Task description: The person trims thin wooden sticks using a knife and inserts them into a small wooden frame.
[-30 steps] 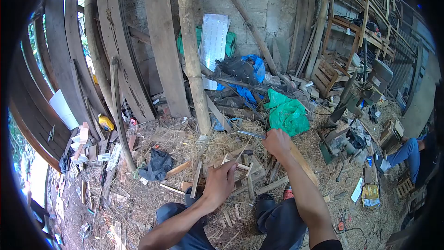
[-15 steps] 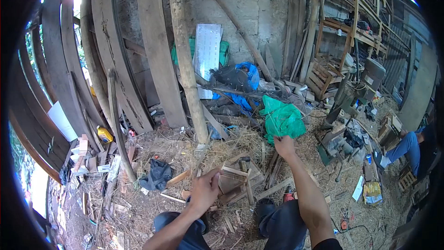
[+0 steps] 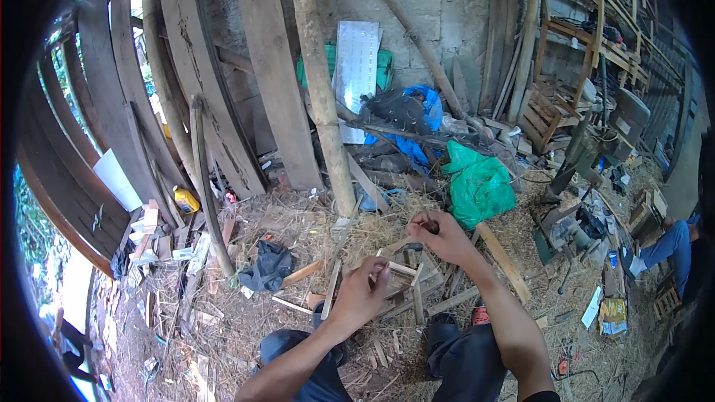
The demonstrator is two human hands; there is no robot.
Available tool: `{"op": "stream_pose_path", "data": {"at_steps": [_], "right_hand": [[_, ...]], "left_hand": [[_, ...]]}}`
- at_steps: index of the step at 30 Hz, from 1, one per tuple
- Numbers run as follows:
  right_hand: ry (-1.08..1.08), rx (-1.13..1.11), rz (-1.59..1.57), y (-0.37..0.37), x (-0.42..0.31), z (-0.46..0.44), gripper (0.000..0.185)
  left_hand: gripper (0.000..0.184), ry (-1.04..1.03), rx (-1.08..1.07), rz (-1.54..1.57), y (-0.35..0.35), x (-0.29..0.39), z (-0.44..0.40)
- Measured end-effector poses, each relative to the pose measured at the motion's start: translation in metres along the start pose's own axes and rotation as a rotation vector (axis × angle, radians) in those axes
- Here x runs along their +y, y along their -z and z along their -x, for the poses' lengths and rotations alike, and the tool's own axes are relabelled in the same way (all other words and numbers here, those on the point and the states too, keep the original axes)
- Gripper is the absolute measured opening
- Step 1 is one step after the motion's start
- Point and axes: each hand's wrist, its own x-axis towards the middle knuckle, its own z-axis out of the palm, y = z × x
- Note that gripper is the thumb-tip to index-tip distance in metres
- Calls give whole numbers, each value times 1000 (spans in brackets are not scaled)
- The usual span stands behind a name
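Observation:
My left hand (image 3: 360, 294) is raised over the left side of a small wooden frame (image 3: 406, 272), its thumb and fingers curled close together around something I cannot make out. Higher and to the right, my right hand (image 3: 441, 238) has bent fingers, with the thumb near the fingertips; whatever it grips, if anything, is too small to name. A dark hammer-like head (image 3: 412, 247) shows between the hands at the top of the frame. No knife blade is visible in either hand.
A green plastic bag (image 3: 480, 184) lies beyond my right hand. A black bag (image 3: 269, 266) is at left, near a leaning pole (image 3: 202, 179). One plank (image 3: 503, 262) lies right of the frame. Another person's leg (image 3: 665, 247) shows at far right, near a metal machine (image 3: 570, 231).
The blade seen in my right hand a second ago no longer shows. That hand dipped toward the green bag, then came back left nearer my left hand. The view has shifted slightly.

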Motion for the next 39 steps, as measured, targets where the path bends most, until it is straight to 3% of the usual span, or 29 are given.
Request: {"op": "stream_pose_path", "data": {"at_steps": [5,8,10,14,16,19,20,22,25,28,31,33,35,39], "right_hand": [[174,-120,272,-22,-20,9,13],[165,-44,529,-23,-33,13,15],[302,41,645,-24,-27,12,13],[127,241,890,14,10,2,15],[-54,430,811,29,11,4,23],[-180,348,634,20,-2,8,28],[-180,342,640,13,-6,9,28],[-1,312,95,-5,-14,9,26],[-155,138,-135,-23,-50,16,24],[-4,96,-178,-31,-34,9,23],[-132,114,-415,-22,-39,7,22],[-125,165,-323,-18,-40,7,20],[19,206,242,-14,-26,8,17],[126,154,517,-15,-38,18,15]], "left_hand": [[16,4,59,81,-2,-1,-11],[15,54,57,143,-2,-9,-10],[16,63,28,167,-1,-11,-9],[16,122,11,380,7,-2,-1],[16,152,0,522,14,3,1],[16,236,-79,674,20,9,-4],[17,253,-83,673,21,9,-3],[18,275,-89,672,20,10,-3],[19,220,-114,654,14,12,-4],[19,186,-93,508,12,12,-3],[23,247,-214,681,20,16,-3],[31,289,-270,809,21,15,-3],[32,321,-264,823,20,15,-3],[28,370,-166,861,14,13,-3]]}}
